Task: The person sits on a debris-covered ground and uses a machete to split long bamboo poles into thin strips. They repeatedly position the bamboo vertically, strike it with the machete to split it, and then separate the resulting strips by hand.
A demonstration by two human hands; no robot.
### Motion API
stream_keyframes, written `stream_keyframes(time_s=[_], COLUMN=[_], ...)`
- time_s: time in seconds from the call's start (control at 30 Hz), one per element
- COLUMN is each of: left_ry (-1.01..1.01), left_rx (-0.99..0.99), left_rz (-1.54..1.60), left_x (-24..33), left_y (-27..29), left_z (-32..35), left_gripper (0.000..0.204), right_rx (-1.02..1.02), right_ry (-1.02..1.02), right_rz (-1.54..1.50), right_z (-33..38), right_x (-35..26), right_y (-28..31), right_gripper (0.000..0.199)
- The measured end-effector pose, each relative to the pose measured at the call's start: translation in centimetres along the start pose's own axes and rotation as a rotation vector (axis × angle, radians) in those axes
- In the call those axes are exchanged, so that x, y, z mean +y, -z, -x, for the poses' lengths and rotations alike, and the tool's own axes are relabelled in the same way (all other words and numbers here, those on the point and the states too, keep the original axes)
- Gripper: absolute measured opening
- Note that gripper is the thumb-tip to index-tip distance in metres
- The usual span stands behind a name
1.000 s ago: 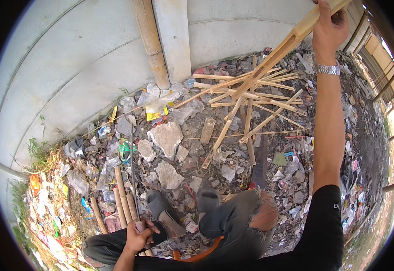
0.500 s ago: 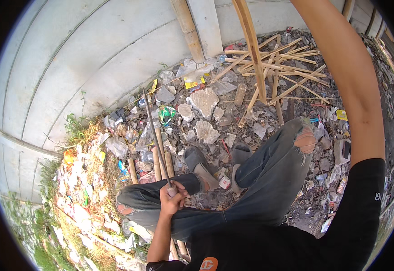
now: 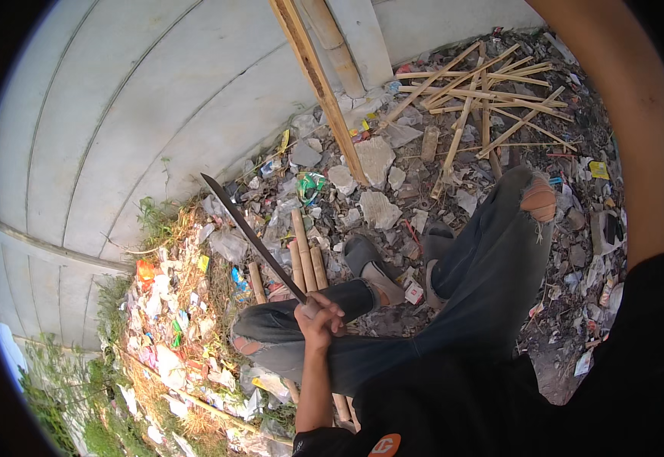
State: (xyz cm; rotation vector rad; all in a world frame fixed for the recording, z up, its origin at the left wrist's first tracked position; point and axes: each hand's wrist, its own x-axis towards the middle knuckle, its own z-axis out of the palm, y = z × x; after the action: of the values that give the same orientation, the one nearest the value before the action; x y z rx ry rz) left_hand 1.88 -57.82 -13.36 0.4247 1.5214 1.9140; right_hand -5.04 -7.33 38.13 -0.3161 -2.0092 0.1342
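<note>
My left hand (image 3: 321,320) is closed round the handle of a machete, resting by my left thigh. The machete's long dark blade (image 3: 252,236) slants up and to the left, its broad side partly showing. My right arm (image 3: 640,122) reaches up past the top edge, so my right hand is out of the picture. A long split bamboo strip (image 3: 320,91) comes down from the top edge, leaning, its lower end just above or on the rubble. The blade and the strip are apart. What holds the strip's upper end is hidden.
Several cut bamboo pieces (image 3: 301,251) lie beneath my bent left leg. A pile of thin bamboo strips (image 3: 492,99) is spread at the far right. Broken concrete chunks (image 3: 378,209) and litter cover the ground. A grey panel wall (image 3: 156,99) with a bamboo post (image 3: 336,49) stands behind.
The bamboo strip has swung left and now tilts more. The machete's blade has turned to show more of its side. The whole view has shifted a little.
</note>
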Motion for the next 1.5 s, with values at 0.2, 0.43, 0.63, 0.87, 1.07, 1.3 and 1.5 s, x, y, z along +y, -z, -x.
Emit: stream_keyframes(time_s=[0.2,0.43,0.63,0.87,1.07,1.3,1.5], left_ry=[0.007,0.004,0.030,0.034,0.002,0.030,-0.011], left_rx=[0.004,0.013,0.007,-0.022,0.007,0.076,0.092], left_rz=[0.155,0.297,0.347,0.310,0.262,0.226,0.189], left_x=[-0.4,-0.3,-0.5,-0.4,-0.8,-0.6,-0.8], left_y=[0.4,1.3,1.6,0.6,0.8,0.2,0.3], left_z=[-0.7,-0.7,-0.8,-0.9,-0.6,-0.5,0.1], left_gripper=[0.018,0.019,0.018,0.018,0.019,0.014,0.013], right_rx=[-0.003,-0.036,-0.050,0.009,0.173,0.385,0.514], right_ry=[-0.044,-0.099,-0.156,-0.320,-0.726,-0.778,-0.245], right_rz=[-0.008,-0.017,-0.012,-0.018,0.091,-0.076,-0.446], right_z=[6.8,12.8,16.4,23.5,40.1,42.4,26.0], right_x=[2.3,5.1,7.0,12.8,22.6,26.0,16.2], right_y=[1.2,-0.1,-0.7,-1.1,-0.6,0.8,4.3], right_gripper=[0.043,0.041,0.040,0.039,0.038,0.036,0.035])
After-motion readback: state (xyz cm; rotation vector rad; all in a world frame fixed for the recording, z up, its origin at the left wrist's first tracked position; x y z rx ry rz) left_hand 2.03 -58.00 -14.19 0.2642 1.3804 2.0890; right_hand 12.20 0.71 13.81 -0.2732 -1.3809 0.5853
